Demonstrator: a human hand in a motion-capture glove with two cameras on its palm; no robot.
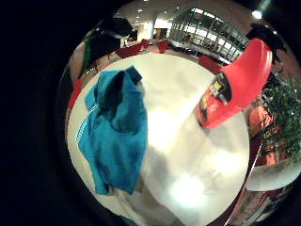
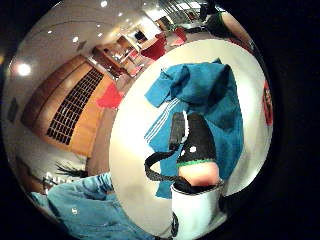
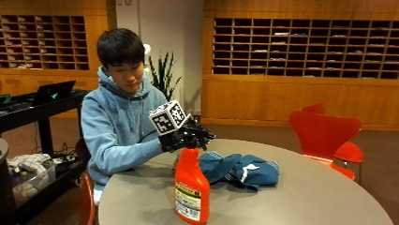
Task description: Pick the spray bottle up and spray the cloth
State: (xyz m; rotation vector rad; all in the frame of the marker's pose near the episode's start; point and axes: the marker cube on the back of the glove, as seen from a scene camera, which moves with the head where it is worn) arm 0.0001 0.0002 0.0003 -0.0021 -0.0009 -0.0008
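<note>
Round table (image 3: 324,197); grip (image 3: 187,136) atop spray bottle (image 3: 191,190).

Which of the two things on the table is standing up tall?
The orange spray bottle stands upright near the table's front edge, under the gloved right hand. The blue cloth lies crumpled flat behind it.

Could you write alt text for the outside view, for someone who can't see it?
A seated person's black-gloved right hand rests on top of a red spray bottle standing on a round table. A crumpled blue cloth lies on the table just behind the bottle.
</note>
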